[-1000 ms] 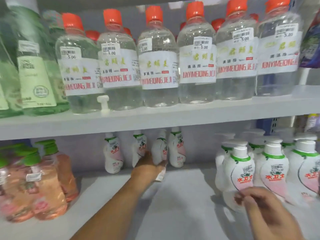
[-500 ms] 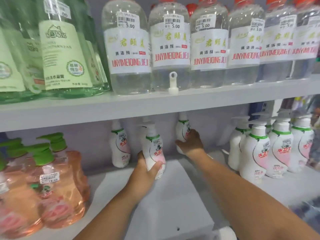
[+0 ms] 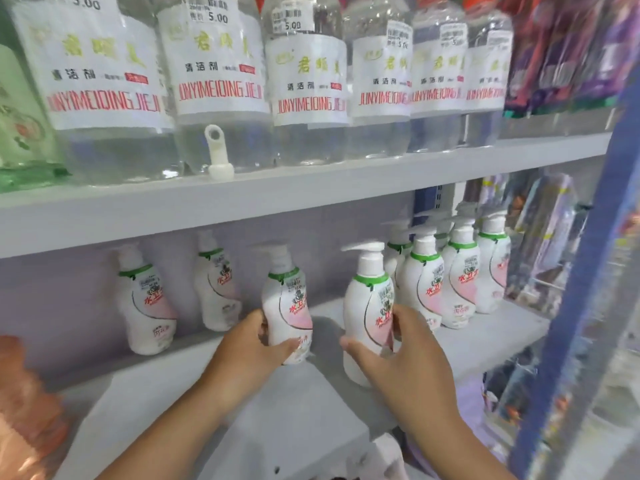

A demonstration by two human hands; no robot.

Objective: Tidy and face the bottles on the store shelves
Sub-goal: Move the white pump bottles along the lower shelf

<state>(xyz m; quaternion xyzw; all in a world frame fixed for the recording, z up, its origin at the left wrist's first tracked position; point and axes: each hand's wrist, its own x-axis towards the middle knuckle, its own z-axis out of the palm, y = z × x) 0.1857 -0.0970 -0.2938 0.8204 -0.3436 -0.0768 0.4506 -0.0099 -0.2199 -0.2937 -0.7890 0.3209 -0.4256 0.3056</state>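
Shop, price-stickered bottles (image 3: 304, 81) in rows, grey shelves (image 3: 242, 202)

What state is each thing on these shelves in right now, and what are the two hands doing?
Left hand: grips a pump bottle.
Right hand: grips another pump bottle.
Left-held pump bottle: upright, label facing forward.
Right-held pump bottle: upright, label turned rightward.
Two rear pump bottles: upright, at the shelf's back.
Right pump bottle group: upright, clustered, labels forward.
Clear cleaner bottles: upright in a row, labels forward.
Loose white cap: standing at the upper shelf edge.
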